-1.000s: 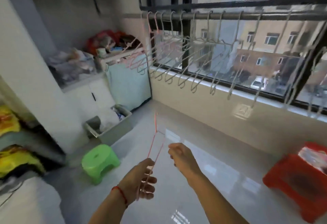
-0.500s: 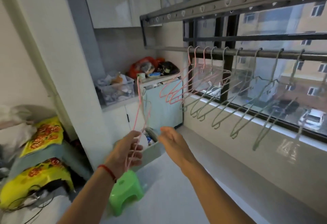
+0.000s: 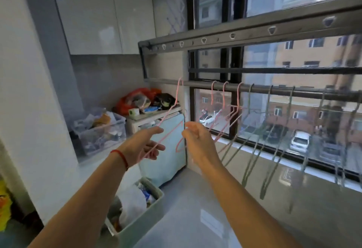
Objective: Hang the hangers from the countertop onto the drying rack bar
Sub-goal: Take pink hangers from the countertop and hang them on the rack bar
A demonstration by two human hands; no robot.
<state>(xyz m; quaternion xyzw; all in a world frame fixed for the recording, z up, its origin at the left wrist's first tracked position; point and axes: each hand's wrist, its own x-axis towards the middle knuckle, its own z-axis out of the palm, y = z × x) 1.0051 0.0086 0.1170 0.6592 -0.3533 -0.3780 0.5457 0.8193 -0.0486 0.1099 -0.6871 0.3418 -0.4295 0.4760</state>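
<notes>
Reading across from the left, the left hand (image 3: pixel 146 144) comes first, its fingers loosely curled round the lower wire of a pink hanger (image 3: pixel 168 117), which runs up and to the right from that hand until its hook (image 3: pixel 179 85) reaches the drying rack bar (image 3: pixel 293 90) above both hands. Whether the hook is already seated over the bar or only touching it cannot be told, since the frame is soft there. Just right of the left hand, the right hand (image 3: pixel 197 140) is raised close to the hanger's far shoulder with fingers bent; it seems to pinch the wire, though the contact is not clear. Further right, beyond the right hand, three pink hangers (image 3: pixel 224 106) already hang from the bar, and past them a row of grey-green hangers (image 3: pixel 270 130) stretches on to the right edge. So the job looks well advanced: many hangers are up and this one is at the point of being placed. What is left is to settle its hook and let go. The countertop is not identifiable in this view, so how many hangers wait there cannot be judged.
</notes>
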